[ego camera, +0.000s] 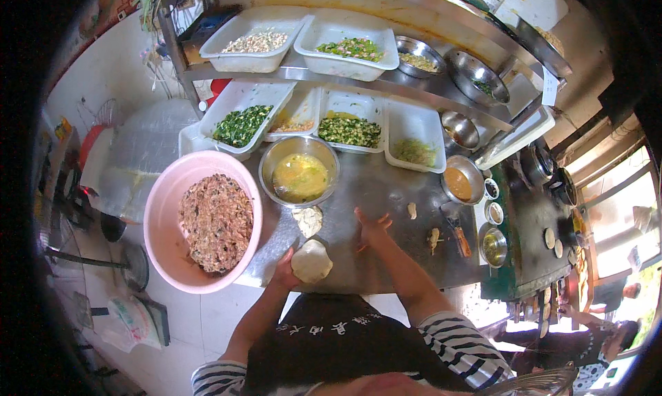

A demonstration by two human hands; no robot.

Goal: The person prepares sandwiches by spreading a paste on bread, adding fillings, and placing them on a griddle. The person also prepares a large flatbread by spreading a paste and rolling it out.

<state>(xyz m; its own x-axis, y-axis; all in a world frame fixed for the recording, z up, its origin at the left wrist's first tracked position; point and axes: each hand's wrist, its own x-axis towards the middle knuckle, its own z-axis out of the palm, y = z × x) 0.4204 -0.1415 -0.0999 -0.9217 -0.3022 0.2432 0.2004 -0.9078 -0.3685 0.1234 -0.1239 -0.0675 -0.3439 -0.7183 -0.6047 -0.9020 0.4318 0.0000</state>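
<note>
My left hand (pixel 285 271) holds a round, flattened piece of dough (pixel 312 262) by its left edge, near the front of the steel worktop (pixel 357 184). My right hand (pixel 371 227) is over the worktop to the right, fingers spread, with nothing in it. A lumpy piece of dough (pixel 309 221) lies just beyond the round one. Behind it stands a steel bowl of yellow, egg-like liquid (pixel 300 177). At the left is a large pink tub (pixel 155 230) of minced meat mixture (pixel 220 225).
White plastic trays (pixel 248 93) of chopped greens line the back, below a steel shelf (pixel 341 83) with more trays and bowls. At right lie small dough scraps (pixel 411 211), a wooden-handled scraper (pixel 461 241), a bowl of brown sauce (pixel 459 181) and a griddle (pixel 532 230). Another person (pixel 569 344) is at the lower right.
</note>
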